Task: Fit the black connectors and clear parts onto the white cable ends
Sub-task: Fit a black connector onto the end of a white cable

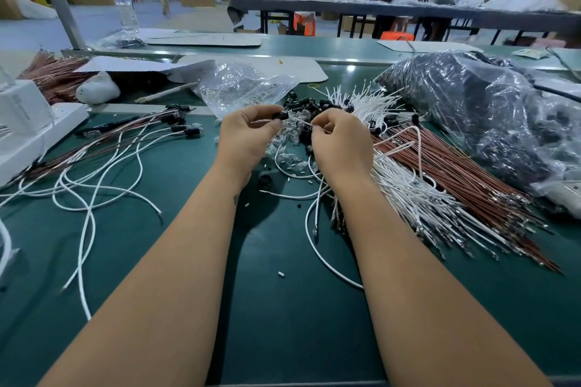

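My left hand (248,132) pinches a small black connector (280,116) between thumb and fingertips. Just to its right, my right hand (341,138) pinches the end of a white cable (304,123), whose tip points at the connector. Both hands hover over a loose pile of black connectors (309,104) and clear parts (284,143) on the green mat (283,308). A thick bundle of white cables (418,198) fans out to the right of my right hand. Finished cables with black ends (180,129) lie to the left.
A clear bag of clear parts (239,88) lies behind the hands. A large plastic bag of black parts (478,110) fills the right side, with red-brown wires (465,179) beside it. A white box (28,126) stands at the left edge, and a water bottle (124,0) behind.
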A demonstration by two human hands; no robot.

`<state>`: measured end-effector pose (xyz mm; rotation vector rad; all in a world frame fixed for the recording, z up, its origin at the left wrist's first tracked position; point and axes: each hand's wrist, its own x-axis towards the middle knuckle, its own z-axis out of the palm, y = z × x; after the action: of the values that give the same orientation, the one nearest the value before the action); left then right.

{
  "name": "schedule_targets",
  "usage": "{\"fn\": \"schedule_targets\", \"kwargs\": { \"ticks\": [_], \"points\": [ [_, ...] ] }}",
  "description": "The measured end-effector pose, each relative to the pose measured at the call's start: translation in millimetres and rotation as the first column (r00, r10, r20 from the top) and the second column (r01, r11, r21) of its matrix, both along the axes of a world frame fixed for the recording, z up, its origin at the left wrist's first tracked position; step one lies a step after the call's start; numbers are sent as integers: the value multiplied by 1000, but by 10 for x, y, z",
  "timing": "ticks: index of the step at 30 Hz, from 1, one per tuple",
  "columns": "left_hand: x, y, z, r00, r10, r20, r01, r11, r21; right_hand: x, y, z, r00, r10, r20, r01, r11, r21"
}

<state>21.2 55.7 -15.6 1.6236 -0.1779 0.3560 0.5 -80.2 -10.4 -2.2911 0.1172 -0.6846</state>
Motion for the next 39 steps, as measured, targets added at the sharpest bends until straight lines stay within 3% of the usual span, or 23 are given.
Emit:
{"fn": "schedule_targets", "kwargs": {
  "ticks": [21,30,39],
  "points": [
    [17,39,-31,998,-70,0,70,998,5,-9,5,18,1000,11,23,-11,999,30],
    [16,1,-42,989,-149,-3,149,989,2,13,39,-17,990,139,19,-138,990,-35],
    [-11,20,-19,979,-203,-13,202,978,-48,11,48,-32,975,207,76,-208,978,0]
  ]
}}
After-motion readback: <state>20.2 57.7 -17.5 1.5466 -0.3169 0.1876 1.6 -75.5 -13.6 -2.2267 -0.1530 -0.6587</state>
